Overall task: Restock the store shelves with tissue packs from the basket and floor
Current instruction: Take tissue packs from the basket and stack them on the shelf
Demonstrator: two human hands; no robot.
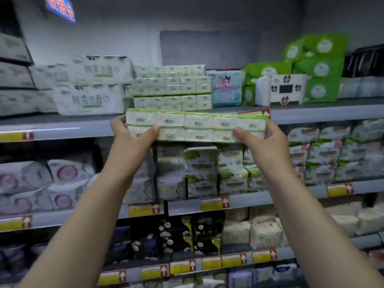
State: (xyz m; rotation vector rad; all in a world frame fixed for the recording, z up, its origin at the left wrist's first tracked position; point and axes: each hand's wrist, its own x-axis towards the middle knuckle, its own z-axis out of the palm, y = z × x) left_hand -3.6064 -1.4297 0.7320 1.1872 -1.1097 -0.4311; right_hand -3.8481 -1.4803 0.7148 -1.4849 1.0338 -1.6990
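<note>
Tissue pack (197,126) hangs level in front of the upper shelf (332,112) edge, its long axis running from 9 to 3 o'clock, its printed side facing the person and its green face up. The left hand (131,135) grips the 9 o'clock end and the right hand (265,140) the 3 o'clock end, each with its fingers behind and its thumb pressed on the front. A stack of matching packs (172,88) sits on the shelf at 12 o'clock, just behind.

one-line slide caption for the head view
Left hand and right hand hold a tissue pack up by the matching stack on the upper shelf.
</note>
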